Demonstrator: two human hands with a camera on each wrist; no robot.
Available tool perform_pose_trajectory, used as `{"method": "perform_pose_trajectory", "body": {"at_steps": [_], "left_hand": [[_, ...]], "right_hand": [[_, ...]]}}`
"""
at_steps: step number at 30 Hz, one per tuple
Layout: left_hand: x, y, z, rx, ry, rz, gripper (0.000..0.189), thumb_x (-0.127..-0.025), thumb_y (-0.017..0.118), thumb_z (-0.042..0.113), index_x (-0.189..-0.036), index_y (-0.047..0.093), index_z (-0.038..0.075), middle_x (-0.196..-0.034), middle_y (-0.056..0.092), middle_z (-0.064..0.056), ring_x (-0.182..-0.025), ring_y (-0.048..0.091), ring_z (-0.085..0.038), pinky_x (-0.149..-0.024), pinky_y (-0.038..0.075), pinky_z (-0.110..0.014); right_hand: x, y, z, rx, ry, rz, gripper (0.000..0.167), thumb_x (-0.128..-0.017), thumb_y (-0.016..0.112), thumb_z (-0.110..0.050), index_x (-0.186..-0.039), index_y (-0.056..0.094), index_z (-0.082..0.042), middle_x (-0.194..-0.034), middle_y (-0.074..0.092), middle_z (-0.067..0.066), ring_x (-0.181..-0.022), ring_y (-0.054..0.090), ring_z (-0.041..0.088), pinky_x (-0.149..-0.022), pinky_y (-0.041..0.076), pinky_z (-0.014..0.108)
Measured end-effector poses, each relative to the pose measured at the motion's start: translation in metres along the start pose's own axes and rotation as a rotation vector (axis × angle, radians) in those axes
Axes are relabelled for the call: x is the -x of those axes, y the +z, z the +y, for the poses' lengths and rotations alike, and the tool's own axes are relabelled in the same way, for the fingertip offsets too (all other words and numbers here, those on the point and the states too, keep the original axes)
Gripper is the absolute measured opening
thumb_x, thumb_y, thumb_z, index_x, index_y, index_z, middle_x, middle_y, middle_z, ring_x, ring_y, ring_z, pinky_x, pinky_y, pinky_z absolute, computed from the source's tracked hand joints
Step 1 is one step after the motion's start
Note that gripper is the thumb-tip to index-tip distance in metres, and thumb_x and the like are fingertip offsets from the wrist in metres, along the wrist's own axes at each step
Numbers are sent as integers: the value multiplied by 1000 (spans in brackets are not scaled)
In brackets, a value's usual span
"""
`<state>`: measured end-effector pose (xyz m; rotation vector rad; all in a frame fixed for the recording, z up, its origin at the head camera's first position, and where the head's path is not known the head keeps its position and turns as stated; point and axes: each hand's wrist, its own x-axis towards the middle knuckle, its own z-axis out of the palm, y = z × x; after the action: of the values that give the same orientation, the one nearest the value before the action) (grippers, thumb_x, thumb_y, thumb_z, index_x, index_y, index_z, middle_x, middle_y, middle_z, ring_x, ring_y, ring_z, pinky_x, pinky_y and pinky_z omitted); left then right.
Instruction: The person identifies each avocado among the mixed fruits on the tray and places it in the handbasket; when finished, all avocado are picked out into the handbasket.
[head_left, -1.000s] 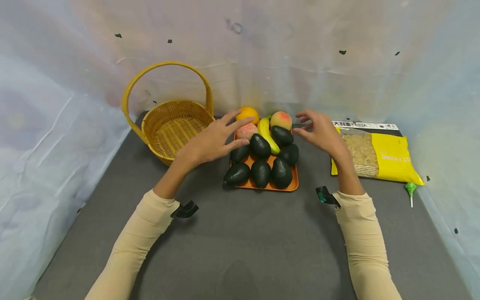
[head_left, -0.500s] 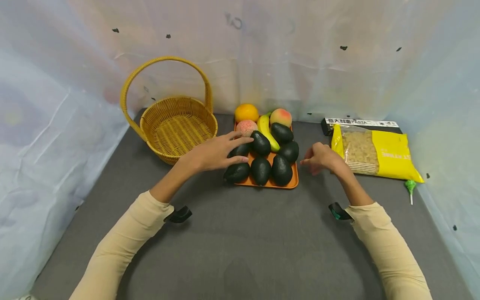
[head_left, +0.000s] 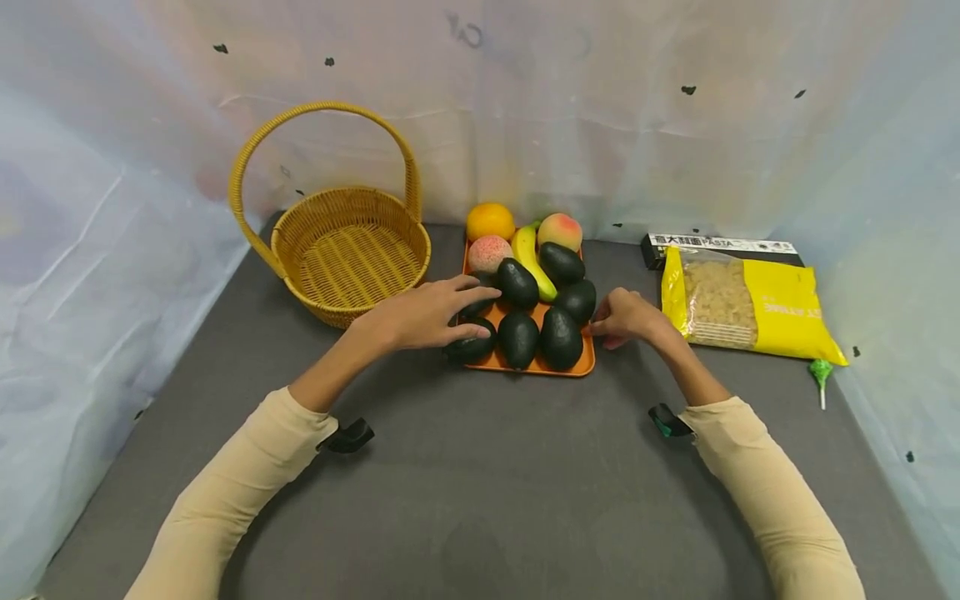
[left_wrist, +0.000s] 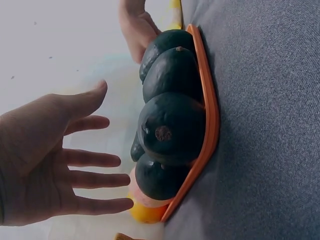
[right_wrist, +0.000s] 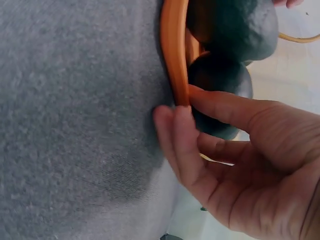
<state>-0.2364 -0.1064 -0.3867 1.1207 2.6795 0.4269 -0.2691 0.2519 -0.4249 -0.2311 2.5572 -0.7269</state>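
Observation:
An orange tray [head_left: 576,367] holds several dark green avocados [head_left: 517,340], a banana [head_left: 529,260], an orange [head_left: 490,221] and two peach-like fruits, one pink [head_left: 490,252], one peach-coloured [head_left: 560,232]. At the tray's right side my right hand [head_left: 628,317] pinches the rim, thumb inside and fingertips outside, as the right wrist view shows. My left hand [head_left: 422,317] is over the tray's left side, partly covering the avocados there. In the left wrist view its fingers [left_wrist: 100,180] are spread and nearly straight, apart from the fruit.
A wicker basket [head_left: 283,250] with a tall handle stands at the back left. On the right lie a yellow pasta bag [head_left: 787,308], a black-and-white pasta box [head_left: 720,244] behind it, and a green lollipop [head_left: 821,369]. Plastic sheeting encloses the table.
My right hand has come down from beside the peach-coloured fruit and now pinches the tray's right rim. My left hand has moved back toward me, along the tray's left side.

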Motion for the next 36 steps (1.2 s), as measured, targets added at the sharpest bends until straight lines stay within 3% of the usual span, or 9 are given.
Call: {"method": "perform_pose_trajectory", "body": {"at_steps": [3, 6, 12, 20, 26, 33, 36], "left_hand": [[-2, 2, 0, -15, 17, -8, 66, -104, 56, 56, -160, 44, 23, -161, 46, -14, -124, 67, -30, -107, 54, -51], [-3, 2, 0, -39, 18, -18, 67, -104, 57, 56, -159, 45, 21, -161, 46, -15, -131, 62, -32, -109, 53, -51], [-1, 5, 5, -70, 23, -14, 70, -102, 60, 56, -156, 49, 14, -158, 48, -17, -132, 61, -34, -110, 53, -50], [-4, 14, 8, -86, 45, -12, 69, -100, 67, 50, -152, 53, 6, -148, 55, -19, -117, 67, -32, -101, 58, -45], [-7, 18, 8, -75, 22, -40, 70, -98, 71, 45, -153, 52, 5, -145, 57, -20, -116, 69, -32, -99, 58, -44], [-8, 22, 11, -89, 38, -19, 69, -98, 73, 43, -151, 54, 3, -142, 58, -20, -119, 67, -35, -102, 57, -46], [-9, 22, 13, -121, 39, -8, 68, -98, 73, 42, -151, 55, 4, -140, 59, -19, -118, 66, -35, -100, 58, -46]], "right_hand": [[-4, 4, 0, -8, -2, -15, 24, -95, 76, -16, -88, 78, 6, -83, 78, 18, -66, 78, 20, -67, 65, 34], [-6, 5, -4, -6, -9, -24, 22, -96, 74, -11, -84, 75, 7, -80, 76, 18, -67, 78, 21, -67, 65, 34], [-5, 7, -9, -5, -9, -25, 19, -96, 72, -8, -85, 74, 7, -82, 77, 19, -68, 79, 21, -69, 65, 35], [-6, 10, -6, 29, -11, -13, 20, -97, 72, -10, -85, 74, 6, -84, 78, 20, -70, 79, 22, -70, 66, 36], [-9, 8, -6, 39, 34, -13, 22, -95, 77, -13, -84, 73, 6, -74, 76, 15, -63, 77, 19, -68, 65, 35], [-12, 3, -8, 59, 74, -42, 25, -94, 79, -19, -86, 75, 4, -67, 76, 10, -60, 76, 17, -81, 65, 38], [-12, 2, -8, 54, 75, -53, 27, -95, 79, -21, -86, 76, 3, -65, 76, 9, -59, 76, 17, -81, 65, 36]]}}
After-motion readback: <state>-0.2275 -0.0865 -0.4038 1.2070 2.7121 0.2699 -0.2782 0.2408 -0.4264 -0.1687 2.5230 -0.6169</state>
